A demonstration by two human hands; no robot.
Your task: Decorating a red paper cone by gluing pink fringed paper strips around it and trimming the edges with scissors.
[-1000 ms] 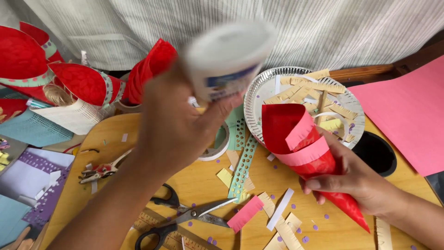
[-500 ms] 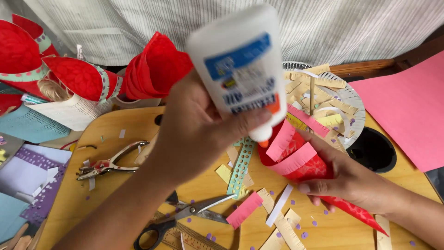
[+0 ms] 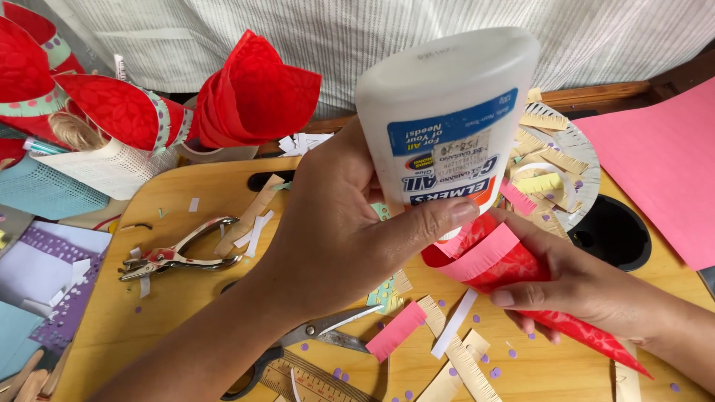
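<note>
The left hand [image 3: 335,223] holds the glue bottle [image 3: 447,119] upside down above the paper cone [image 3: 521,275], which the right hand [image 3: 581,286] grips from the right, over the wooden board [image 3: 149,327]. On the board, the hole punch [image 3: 175,253] lies to the left and the scissors [image 3: 313,339] lie nearer the viewer, below the left hand. Behind the bottle sits the paper plate [image 3: 577,160] with paper strips [image 3: 547,160] on it; a cluster of cones [image 3: 253,97] stands at the far left

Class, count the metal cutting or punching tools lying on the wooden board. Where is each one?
2. The hole punch lies at the board's left; the scissors lie near its front edge, partly under the left forearm. Others may be hidden.
</note>
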